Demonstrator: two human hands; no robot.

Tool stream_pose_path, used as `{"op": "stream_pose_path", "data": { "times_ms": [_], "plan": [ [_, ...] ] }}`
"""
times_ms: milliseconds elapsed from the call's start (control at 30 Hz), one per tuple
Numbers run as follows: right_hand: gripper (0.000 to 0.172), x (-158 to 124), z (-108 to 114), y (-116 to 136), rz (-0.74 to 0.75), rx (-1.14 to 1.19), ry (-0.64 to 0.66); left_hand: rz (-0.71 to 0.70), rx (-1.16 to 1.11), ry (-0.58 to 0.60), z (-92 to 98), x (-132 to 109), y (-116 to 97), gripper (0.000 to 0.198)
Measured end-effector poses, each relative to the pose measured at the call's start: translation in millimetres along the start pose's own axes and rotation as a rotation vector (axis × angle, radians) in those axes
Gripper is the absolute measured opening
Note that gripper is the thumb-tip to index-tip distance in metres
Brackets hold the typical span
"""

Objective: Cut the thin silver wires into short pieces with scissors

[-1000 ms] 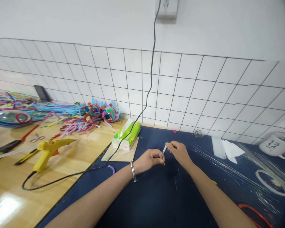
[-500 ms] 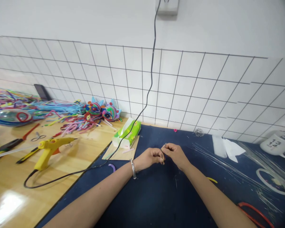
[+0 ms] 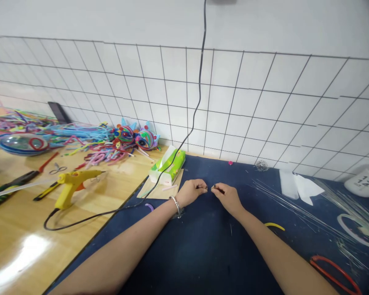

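While my left hand (image 3: pixel 193 191) is clenching and my right hand (image 3: pixel 226 196) is pinching a thin stick (image 3: pixel 219 189), loosening risks dropping it.

Two bare hands, left hand (image 3: pixel 193 191) and right hand (image 3: pixel 229 196), meet over a dark blue mat (image 3: pixel 203 246). Left of them: one yellow plastic glue gun (image 3: pixel 72 188), one green tissue pack (image 3: pixel 168 168), two multicoloured pipe-cleaner heads (image 3: pixel 135 137). Far right: one white ceramic mug (image 3: pixel 364 184). One silver bangle (image 3: pixel 175 206) on left wrist.
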State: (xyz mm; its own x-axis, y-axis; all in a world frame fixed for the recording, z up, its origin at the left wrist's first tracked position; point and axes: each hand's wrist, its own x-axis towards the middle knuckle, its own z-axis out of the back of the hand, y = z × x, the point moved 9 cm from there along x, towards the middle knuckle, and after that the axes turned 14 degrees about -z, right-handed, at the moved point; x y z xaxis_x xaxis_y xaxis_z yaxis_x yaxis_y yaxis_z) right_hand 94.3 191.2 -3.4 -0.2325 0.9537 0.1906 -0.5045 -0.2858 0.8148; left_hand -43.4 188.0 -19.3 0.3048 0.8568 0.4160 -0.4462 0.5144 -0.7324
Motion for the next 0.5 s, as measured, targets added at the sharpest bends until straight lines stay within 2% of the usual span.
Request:
{"op": "stream_pose_path", "data": {
  "times_ms": [300,500],
  "plan": [
    [0.016,0,-4,-3,0.029,-0.098,0.003,0.035,0.074,0.01,-0.5,-1,16,0.011],
    [0.016,-2,-6,-1,0.049,-0.115,-0.008,0.014,0.087,0.028,-1.6,-1,9,0.012]
  ]
}}
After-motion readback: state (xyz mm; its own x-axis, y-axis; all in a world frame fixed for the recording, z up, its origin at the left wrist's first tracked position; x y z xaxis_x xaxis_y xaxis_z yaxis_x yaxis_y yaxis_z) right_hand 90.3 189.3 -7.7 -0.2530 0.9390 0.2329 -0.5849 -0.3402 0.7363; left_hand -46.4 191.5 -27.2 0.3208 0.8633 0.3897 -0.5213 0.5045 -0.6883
